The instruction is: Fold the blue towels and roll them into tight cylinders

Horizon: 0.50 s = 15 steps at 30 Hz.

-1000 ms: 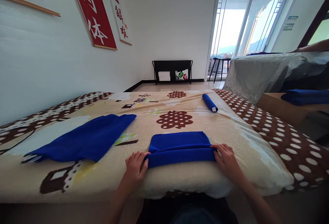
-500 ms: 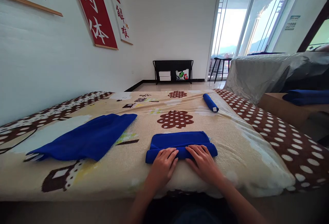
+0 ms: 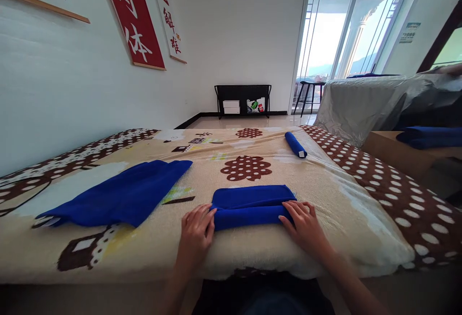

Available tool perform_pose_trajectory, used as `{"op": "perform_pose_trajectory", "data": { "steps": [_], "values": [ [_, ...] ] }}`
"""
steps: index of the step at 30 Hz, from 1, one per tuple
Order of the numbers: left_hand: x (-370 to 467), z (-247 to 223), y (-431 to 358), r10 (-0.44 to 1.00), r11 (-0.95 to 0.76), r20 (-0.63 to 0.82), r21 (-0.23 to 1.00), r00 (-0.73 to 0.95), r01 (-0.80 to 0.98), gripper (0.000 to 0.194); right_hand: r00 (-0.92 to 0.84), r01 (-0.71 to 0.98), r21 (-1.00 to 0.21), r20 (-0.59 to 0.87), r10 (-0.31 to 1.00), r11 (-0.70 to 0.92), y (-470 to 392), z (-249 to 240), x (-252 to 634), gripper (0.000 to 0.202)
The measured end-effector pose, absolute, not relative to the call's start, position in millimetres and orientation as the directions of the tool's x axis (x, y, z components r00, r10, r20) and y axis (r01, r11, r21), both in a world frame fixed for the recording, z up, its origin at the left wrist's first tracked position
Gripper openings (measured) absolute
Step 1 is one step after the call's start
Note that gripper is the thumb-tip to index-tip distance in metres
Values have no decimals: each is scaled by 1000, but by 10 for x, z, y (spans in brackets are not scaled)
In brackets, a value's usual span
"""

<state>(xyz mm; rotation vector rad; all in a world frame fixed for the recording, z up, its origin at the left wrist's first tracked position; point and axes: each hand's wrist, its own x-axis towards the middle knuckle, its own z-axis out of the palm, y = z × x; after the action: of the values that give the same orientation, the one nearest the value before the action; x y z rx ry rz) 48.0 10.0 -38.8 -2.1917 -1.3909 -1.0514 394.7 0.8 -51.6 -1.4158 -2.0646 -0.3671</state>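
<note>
A blue towel (image 3: 249, 216), rolled up along its near side and flat along its far side, lies across the bed in front of me. My left hand (image 3: 197, 228) grips the left end of the roll, fingers bent over it. At the opposite end, my right hand (image 3: 305, 223) has its thumb in front and its fingers over the top of the roll. Another blue towel (image 3: 122, 194) is spread loosely to the left, its near-left corner showing a pale tag. Farther off to the right rests a tightly rolled blue towel (image 3: 295, 144) with a white label.
A cream and brown patterned blanket (image 3: 346, 228) covers the bed. Beyond it stands a black rack (image 3: 243, 93) against the wall. On the right are a plastic-covered piece of furniture (image 3: 357, 98) and folded blue cloth (image 3: 429, 137) on a brown box (image 3: 386, 151).
Both hands have moved apart, from the middle of the roll out to its two ends. The roll's ends look more even now. The other towels have stayed put.
</note>
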Motion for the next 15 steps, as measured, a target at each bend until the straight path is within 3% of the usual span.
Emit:
{"op": "perform_pose_trajectory", "data": {
  "steps": [4,6,10,15],
  "values": [
    [1064,-262,101,647,-678,593,161,479,717,35,-343,852,-140,577,741,504,15,-404,3505,38],
    [1329,-218,137,670,-708,493,199,555,678,37,-378,832,-153,548,746,534,44,-365,3331,37],
    [1512,-183,202,751,-646,397,275,528,712,36,-371,837,-167,527,765,521,101,-365,3284,34],
    [1141,-264,189,786,-570,455,272,419,775,33,-314,873,-136,577,754,467,82,-501,3715,39]
  ]
}}
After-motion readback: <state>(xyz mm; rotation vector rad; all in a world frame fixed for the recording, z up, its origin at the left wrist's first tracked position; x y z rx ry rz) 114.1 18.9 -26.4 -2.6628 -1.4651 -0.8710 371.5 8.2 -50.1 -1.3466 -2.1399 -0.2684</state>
